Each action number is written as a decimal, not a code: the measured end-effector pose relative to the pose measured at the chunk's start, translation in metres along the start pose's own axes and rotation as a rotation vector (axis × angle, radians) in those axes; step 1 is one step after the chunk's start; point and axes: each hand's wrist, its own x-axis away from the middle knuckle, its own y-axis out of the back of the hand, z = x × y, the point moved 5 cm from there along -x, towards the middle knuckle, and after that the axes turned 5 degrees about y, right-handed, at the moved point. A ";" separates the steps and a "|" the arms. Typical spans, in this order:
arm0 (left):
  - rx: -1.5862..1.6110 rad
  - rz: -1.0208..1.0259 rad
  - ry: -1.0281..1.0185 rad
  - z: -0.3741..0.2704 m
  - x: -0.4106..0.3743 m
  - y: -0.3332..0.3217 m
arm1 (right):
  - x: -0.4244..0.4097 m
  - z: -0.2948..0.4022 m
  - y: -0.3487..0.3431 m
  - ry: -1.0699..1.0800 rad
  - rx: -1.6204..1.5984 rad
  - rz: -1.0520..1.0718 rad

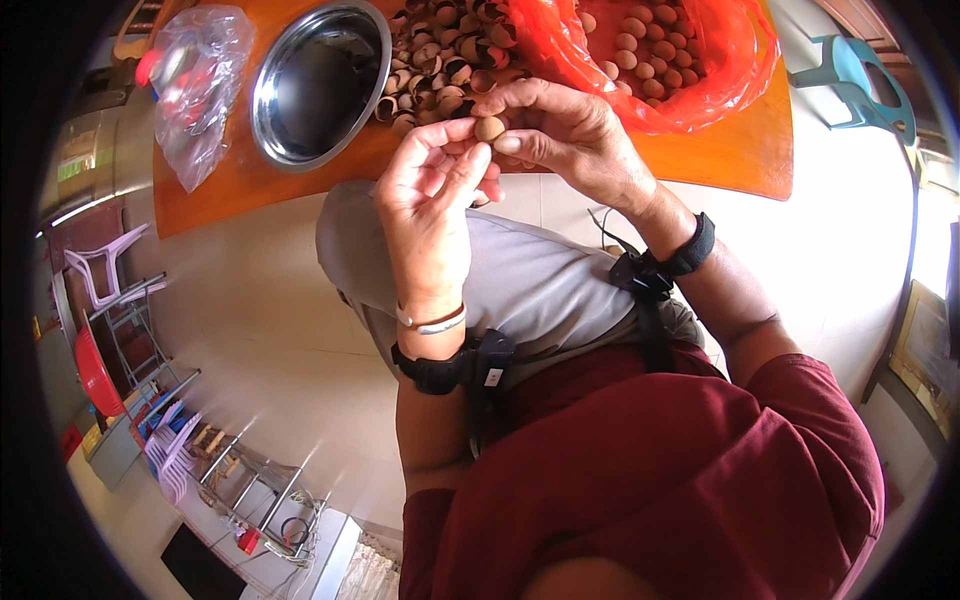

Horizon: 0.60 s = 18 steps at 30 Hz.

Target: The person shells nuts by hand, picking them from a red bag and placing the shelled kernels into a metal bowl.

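Observation:
One round brown dried longan (490,129) is pinched between my two hands at the table's near edge. My left hand (431,176) grips it from the left with thumb and index fingertips. My right hand (570,135) holds its right side the same way; its shell looks whole. Just beyond my fingers lies a heap of cracked, empty-looking shells (450,56). To the left stands a stainless steel basin (262,124) with some dark pieces inside. An open red plastic bag (701,112) on the right holds many whole longans (664,51).
The orange wooden table (750,161) ends just before my knees. A clear plastic bag (199,97) with items inside lies at its left. A teal plastic chair (862,79) stands to the right. Metal racks (139,337) and a red basin (97,371) are far left.

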 end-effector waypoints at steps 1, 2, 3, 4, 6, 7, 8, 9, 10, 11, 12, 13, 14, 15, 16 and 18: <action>0.014 -0.007 0.000 0.002 0.000 0.002 | 0.000 0.001 -0.002 0.018 0.041 0.025; 0.028 -0.013 -0.001 0.002 0.000 0.003 | 0.001 0.002 -0.004 0.035 0.044 0.035; 0.045 -0.009 0.000 0.002 0.001 0.003 | 0.001 0.001 -0.007 0.051 0.047 0.046; 0.062 -0.004 0.001 0.001 0.001 0.002 | 0.002 0.001 -0.009 0.069 0.050 0.059; 0.095 0.004 -0.006 0.001 0.002 0.000 | 0.005 0.001 -0.009 0.084 0.130 0.030; 0.079 -0.017 0.014 0.000 0.003 0.000 | 0.004 0.001 -0.010 0.096 0.165 0.025; 0.042 -0.014 0.008 -0.003 0.004 -0.002 | 0.004 0.003 -0.009 0.096 0.240 0.025; 0.002 -0.016 0.003 -0.005 0.005 -0.003 | 0.004 0.006 -0.010 0.094 0.312 -0.006; -0.015 0.014 0.006 -0.003 0.004 -0.003 | 0.004 0.015 -0.012 0.153 0.521 -0.005; -0.002 0.002 -0.001 -0.006 0.004 -0.003 | 0.002 0.024 -0.016 0.217 0.727 -0.006; 0.020 0.015 0.002 -0.006 0.006 -0.003 | 0.004 0.032 -0.021 0.278 0.780 -0.041; 0.040 0.027 0.004 -0.005 0.006 -0.002 | 0.005 0.038 -0.028 0.260 0.826 -0.052; 0.091 0.030 -0.002 -0.005 0.006 -0.001 | 0.000 0.042 -0.034 0.311 0.864 -0.003; 0.114 0.029 -0.014 -0.006 0.006 -0.001 | -0.001 0.045 -0.039 0.356 0.906 0.039; 0.136 0.029 -0.025 -0.006 0.007 0.000 | -0.003 0.045 -0.041 0.376 0.934 0.058; 0.221 0.033 -0.025 -0.014 0.009 0.002 | -0.007 0.044 -0.043 0.416 0.987 0.095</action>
